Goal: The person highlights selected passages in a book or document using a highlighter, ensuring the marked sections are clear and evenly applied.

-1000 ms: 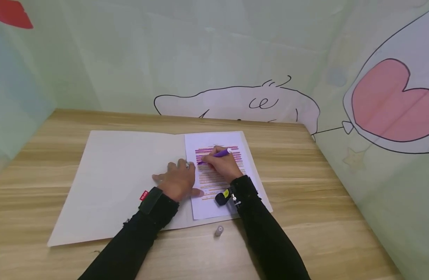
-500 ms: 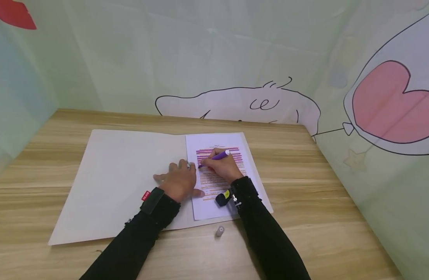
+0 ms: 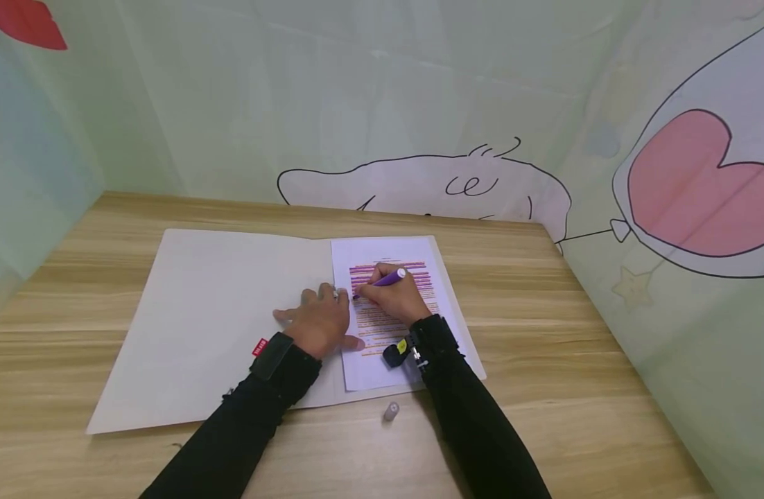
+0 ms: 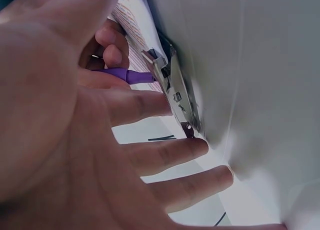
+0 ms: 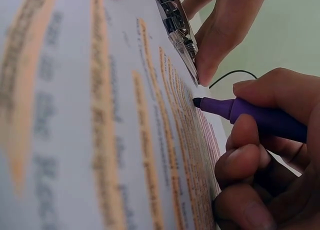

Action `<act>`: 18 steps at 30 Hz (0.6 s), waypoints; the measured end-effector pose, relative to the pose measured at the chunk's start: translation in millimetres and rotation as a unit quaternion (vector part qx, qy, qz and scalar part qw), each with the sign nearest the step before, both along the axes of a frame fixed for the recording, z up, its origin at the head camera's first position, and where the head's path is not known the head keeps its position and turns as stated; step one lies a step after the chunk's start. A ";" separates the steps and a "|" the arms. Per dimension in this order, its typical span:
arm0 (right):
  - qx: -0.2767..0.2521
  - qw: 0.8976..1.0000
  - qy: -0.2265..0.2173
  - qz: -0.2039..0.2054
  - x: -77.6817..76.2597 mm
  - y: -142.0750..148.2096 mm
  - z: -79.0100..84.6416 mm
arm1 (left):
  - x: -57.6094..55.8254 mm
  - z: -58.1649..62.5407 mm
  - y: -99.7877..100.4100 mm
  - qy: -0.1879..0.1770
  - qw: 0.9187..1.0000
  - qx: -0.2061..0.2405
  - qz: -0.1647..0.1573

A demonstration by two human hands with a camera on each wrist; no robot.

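Free room right of folder

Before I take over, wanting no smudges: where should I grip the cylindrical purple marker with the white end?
Probably pinch the purple marker across its exposed rear barrel, near the white end, coming from above and the person's right. That part slants upward beyond the right hand, which holds the marker nearer its dark tip, down by the printed white paper.

Pale green cartoon-printed walls border a wood-grain table.
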State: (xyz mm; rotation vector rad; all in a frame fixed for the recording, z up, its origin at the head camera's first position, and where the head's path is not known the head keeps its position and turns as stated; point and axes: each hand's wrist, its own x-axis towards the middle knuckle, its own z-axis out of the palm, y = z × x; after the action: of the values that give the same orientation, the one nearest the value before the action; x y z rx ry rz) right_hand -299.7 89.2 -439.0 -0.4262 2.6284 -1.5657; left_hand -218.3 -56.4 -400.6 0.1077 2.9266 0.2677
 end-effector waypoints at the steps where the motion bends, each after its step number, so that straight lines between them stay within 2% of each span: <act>1: 0.003 1.000 0.000 -0.001 0.2 -0.1 0.3 | 0.0 -0.2 0.0 0.000 1.000 0.000 0.000; 18: 0.015 1.000 -0.012 -0.012 -0.4 4.1 3.5 | -1.3 -0.6 0.8 -0.011 1.000 -0.006 0.000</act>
State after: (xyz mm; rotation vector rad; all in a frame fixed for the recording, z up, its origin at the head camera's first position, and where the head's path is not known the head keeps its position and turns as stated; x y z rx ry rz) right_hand -300.1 93.4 -435.5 -0.3746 2.6454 -1.5265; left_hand -219.6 -55.5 -401.2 0.1020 2.9066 0.2511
